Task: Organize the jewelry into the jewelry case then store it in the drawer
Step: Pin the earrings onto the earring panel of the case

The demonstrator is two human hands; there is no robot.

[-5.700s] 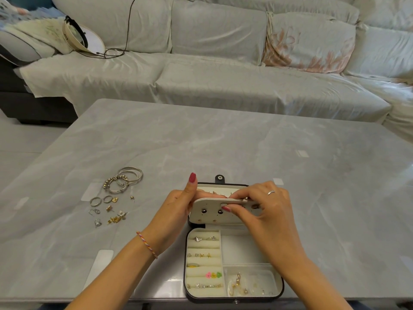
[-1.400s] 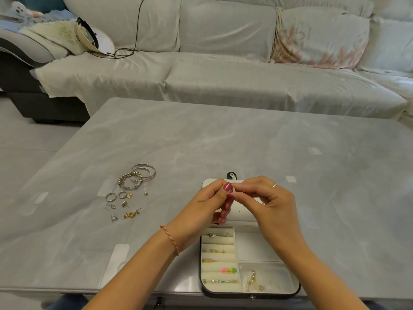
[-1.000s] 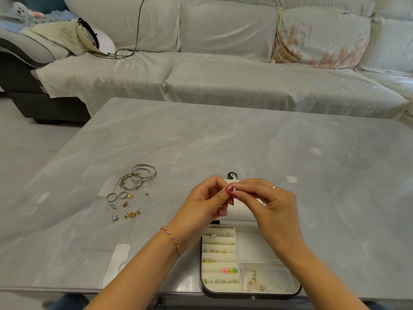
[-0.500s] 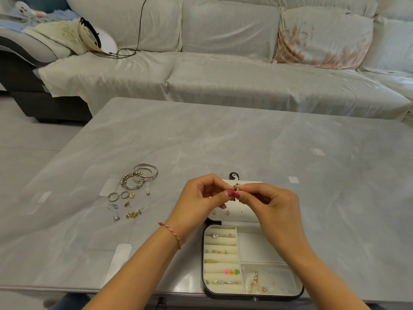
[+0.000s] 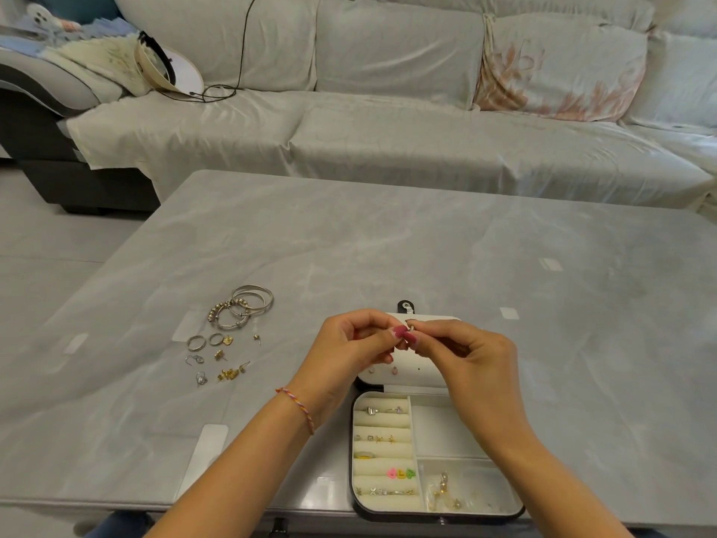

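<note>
I see my left hand (image 5: pixel 349 343) and right hand (image 5: pixel 461 351) meet above the open white jewelry case with a black rim (image 5: pixel 436 456), which sits at the near edge of the grey marble bench (image 5: pixel 388 246). Both hands pinch one tiny gold earring (image 5: pixel 411 328) between their fingertips. I think I should hold it tight and push its pin slowly into the white flap with little holes (image 5: pixel 407 368). More gold and silver rings and bangles (image 5: pixel 229 335) wait on the bench, left of the case.
</note>
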